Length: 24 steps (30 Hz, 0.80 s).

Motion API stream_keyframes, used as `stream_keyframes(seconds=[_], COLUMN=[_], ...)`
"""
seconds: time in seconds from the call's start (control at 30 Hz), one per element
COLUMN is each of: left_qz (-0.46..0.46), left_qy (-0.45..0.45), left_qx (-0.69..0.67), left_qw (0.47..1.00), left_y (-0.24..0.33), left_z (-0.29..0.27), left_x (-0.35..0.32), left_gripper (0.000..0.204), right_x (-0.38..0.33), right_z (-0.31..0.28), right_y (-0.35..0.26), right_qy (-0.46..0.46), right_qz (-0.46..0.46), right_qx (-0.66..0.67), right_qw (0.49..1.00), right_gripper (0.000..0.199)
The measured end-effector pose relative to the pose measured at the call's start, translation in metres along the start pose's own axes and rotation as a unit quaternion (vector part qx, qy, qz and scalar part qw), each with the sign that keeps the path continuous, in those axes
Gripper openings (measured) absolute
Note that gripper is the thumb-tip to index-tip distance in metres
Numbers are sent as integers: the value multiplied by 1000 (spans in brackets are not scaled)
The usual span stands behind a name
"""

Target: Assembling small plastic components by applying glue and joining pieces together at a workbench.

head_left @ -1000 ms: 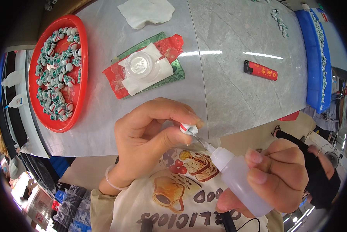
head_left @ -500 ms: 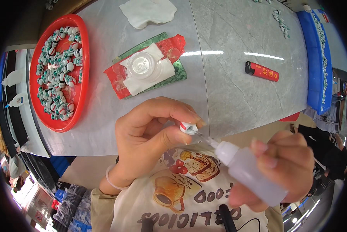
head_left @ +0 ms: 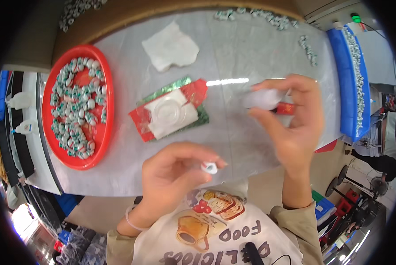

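left hand (head_left: 171, 176): pinches small white piece (head_left: 209, 168) | right hand (head_left: 290, 119): blurred white bottle (head_left: 264, 99)

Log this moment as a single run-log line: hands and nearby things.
left hand: pinches small white cap | right hand: holds squeeze bottle over table | nearby: red tray of small pieces, red lighter
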State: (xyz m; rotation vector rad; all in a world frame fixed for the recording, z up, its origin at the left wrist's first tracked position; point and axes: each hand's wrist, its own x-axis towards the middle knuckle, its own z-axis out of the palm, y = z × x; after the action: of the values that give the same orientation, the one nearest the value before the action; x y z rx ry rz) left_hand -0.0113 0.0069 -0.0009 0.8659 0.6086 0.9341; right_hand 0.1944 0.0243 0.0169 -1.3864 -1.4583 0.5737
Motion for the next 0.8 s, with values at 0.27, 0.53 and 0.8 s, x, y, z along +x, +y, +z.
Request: stream_keyframes(seconds=[0.27, 0.53, 0.8], left_qz=[-34, -56, -48], left_qy=[-6, 10, 2], left_qx=[-9, 21, 16], left_qw=[999, 998, 999], left_y=[5, 7, 8], left_z=[1, 3, 3], left_x=[-1, 3, 2], left_gripper=[20, 21, 19], right_x=[53, 103, 93], right_z=[-26, -30, -34], right_y=[1, 54, 33], right_qy=[-163, -72, -49], right_qz=[-30, -61, -30], right_qx=[-160, -271, -206], right_qw=[973, 958, 977], right_gripper=[37, 18, 11])
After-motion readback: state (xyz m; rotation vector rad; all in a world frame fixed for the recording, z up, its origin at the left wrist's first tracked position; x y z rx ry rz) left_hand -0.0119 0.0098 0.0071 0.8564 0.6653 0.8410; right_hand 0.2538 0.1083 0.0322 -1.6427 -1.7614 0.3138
